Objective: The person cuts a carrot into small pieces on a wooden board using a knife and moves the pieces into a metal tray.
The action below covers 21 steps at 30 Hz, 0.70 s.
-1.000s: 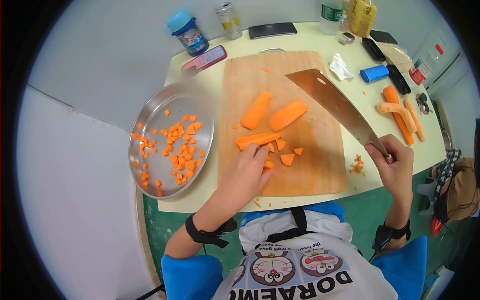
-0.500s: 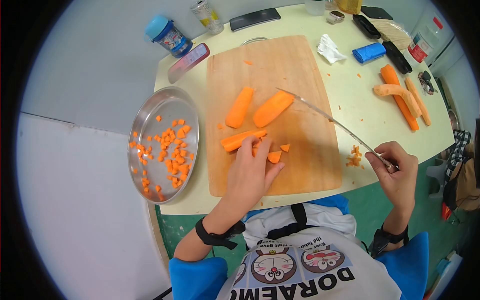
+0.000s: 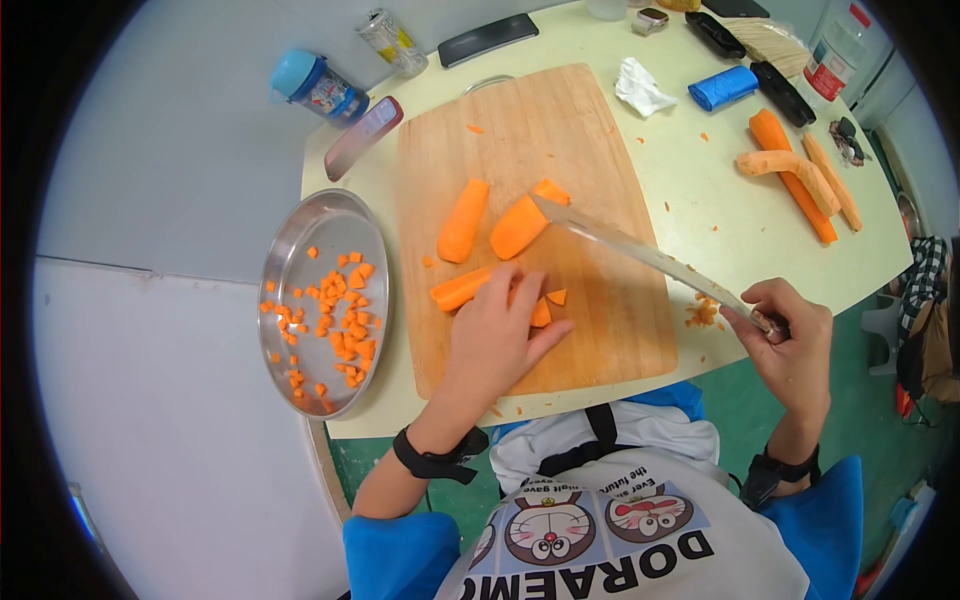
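My right hand (image 3: 785,345) is closed round the handle of a long knife (image 3: 640,250). Its blade reaches left over the cutting board (image 3: 520,120), the tip crossing a thick carrot piece (image 3: 520,228) in my view. A second carrot piece (image 3: 463,222) lies to the left of that one. Nearer to me, my left hand (image 3: 498,325) has its fingers bent over a long cut carrot piece (image 3: 458,291), hiding part of it. Small carrot chunks (image 3: 541,313) show beside its fingertips.
Left of the board, an oval metal tray (image 3: 378,290) holds many carrot cubes. A phone (image 3: 363,138), a blue bottle (image 3: 322,88) and a can (image 3: 392,43) stand behind it. Peeled carrots (image 3: 790,175), a blue roll (image 3: 722,88) and a crumpled tissue (image 3: 642,88) lie at the right.
The knife has turned so more of its blade's flat side shows, and its tip has shifted slightly down and left. My left hand stays over the carrot. The whole view has shifted a little.
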### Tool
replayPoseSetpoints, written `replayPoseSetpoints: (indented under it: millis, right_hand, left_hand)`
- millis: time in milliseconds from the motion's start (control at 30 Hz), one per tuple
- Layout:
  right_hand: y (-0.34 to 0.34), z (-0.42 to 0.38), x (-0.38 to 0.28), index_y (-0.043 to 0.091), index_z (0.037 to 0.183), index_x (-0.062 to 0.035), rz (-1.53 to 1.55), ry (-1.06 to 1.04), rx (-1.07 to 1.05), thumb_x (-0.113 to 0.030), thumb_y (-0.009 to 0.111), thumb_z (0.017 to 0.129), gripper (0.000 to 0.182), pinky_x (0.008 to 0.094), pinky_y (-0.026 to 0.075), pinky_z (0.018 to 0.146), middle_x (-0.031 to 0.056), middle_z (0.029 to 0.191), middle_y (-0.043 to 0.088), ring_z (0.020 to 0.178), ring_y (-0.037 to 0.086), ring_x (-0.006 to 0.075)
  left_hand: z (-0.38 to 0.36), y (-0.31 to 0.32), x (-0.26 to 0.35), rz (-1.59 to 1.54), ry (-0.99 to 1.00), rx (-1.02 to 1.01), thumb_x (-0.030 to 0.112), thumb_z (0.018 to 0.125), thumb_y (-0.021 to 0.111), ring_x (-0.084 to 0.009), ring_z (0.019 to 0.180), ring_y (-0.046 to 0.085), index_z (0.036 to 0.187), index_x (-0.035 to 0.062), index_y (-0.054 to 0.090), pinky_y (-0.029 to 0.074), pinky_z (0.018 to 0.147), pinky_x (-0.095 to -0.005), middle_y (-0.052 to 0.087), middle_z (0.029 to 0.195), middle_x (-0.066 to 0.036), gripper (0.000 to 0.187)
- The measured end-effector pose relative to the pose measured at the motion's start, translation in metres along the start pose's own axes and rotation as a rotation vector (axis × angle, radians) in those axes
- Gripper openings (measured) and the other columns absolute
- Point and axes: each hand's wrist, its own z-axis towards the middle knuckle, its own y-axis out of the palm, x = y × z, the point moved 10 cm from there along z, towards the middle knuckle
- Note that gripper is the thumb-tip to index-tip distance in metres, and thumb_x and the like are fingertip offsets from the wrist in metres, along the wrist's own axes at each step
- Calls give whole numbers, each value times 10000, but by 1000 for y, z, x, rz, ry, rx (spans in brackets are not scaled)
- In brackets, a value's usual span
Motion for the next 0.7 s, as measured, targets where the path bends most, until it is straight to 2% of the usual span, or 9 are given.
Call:
replayPoseSetpoints:
  millis: [167,300,367,400,467,500,533,600,700]
  right_hand:
    - [3,-3,-3,568,781,-45,-5,-15,-25,-1,732,575,267,237,330,431,34,495,386,431,400,125]
    - [2,-6,-6,569,786,-48,-8,-35,-12,7,730,569,276,235,329,431,34,497,389,432,395,130]
    - [-1,-8,-6,569,785,-45,-28,-9,12,11,730,567,276,231,328,431,39,498,400,435,395,119]
    - [0,-8,-7,569,785,-45,-20,-14,9,11,730,567,276,231,328,431,39,498,400,435,395,119]
    - [-3,-9,-5,568,776,-38,-30,16,23,12,728,575,262,224,324,432,40,500,407,435,387,105]
    - [-1,-8,-6,568,776,-38,-20,6,14,12,728,575,262,224,324,432,40,500,407,435,387,105]
    - [-1,-7,-6,566,771,-35,-24,7,25,11,727,585,249,222,316,430,39,500,405,435,381,99]
    - [1,-6,-8,565,765,-31,-23,-3,31,9,725,596,237,219,309,429,38,500,404,434,374,93]
    - [6,-5,-11,562,762,-25,-33,-14,12,7,723,614,221,217,292,424,33,498,396,430,361,95]
  left_hand:
    - [6,15,5,107,64,-15,335,761,665,-226,648,555,859,92,552,466,527,-318,501,936,-85,285]
    - [3,16,4,79,89,19,273,779,646,-226,563,527,791,87,527,443,462,-289,512,869,-97,222]
    - [1,7,-31,-336,-99,102,275,828,590,-174,473,480,784,91,502,358,359,-256,516,798,-81,209]
    - [4,-9,-34,-328,-104,103,275,828,590,-174,473,480,784,91,502,358,359,-256,516,798,-81,209]
    - [-29,36,-38,-1636,-932,-446,321,887,501,-119,406,411,819,102,478,275,326,-225,513,753,-55,230]
    - [-32,38,-32,-1907,-912,-484,378,923,413,-83,388,351,857,118,456,217,323,-202,494,777,-35,271]
    - [-37,38,-37,-1905,-919,-463,378,923,413,-83,388,351,857,118,456,217,323,-202,494,777,-35,271]
    - [-35,31,-17,-2357,-878,-533,383,944,342,-102,405,317,883,113,429,236,341,-209,460,816,-56,291]
    - [-39,33,-14,-2432,-878,-553,421,919,373,-110,432,339,864,129,456,245,337,-212,464,824,-32,308]
